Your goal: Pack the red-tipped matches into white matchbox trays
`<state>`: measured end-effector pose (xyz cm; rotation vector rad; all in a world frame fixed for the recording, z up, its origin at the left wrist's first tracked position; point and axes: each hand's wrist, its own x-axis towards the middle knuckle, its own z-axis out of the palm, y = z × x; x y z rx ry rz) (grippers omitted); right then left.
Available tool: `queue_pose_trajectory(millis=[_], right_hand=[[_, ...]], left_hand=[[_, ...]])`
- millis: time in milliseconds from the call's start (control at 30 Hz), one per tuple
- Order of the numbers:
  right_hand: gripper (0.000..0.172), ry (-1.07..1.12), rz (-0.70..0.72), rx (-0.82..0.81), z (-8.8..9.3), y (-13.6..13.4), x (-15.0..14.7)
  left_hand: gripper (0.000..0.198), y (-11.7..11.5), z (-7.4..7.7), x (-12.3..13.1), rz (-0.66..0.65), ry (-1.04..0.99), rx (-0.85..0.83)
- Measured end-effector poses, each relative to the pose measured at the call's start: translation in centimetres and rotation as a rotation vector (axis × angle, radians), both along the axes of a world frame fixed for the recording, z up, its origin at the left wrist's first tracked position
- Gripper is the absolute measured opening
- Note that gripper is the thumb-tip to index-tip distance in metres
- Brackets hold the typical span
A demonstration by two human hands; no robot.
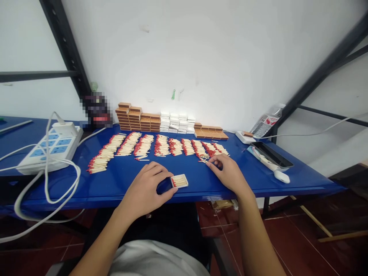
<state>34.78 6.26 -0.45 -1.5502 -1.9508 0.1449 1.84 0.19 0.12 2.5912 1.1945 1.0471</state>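
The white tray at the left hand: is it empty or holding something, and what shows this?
The white tray holds matches: pale sticks and red heads show inside its rim.

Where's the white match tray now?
Head view, below centre: the white match tray is at the fingertips of the left hand, left of the right hand, near the blue table's front edge.

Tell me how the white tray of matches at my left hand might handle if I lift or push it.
The tray is probably light, being small and thin-walled. Its matches could spill if it tips, since the top is open. Pushed, it would likely slide rather than roll, given its flat, boxy shape.
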Motion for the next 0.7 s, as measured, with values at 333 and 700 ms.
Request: queue_pose_trajectory(millis=[333, 700], right_hand=[[0.02, -0.008, 0.038, -0.003, 0.3, -0.8, -0.1], [0.02, -0.041, 0.01, -0.038, 0.5, -1.7, 0.2]], left_hand=[[0.025, 0.0, 0.0, 0.0, 0.003, -0.001, -0.008], [0.024, 0.0, 0.1, 0.0, 0.003, 0.004, -0.01]])
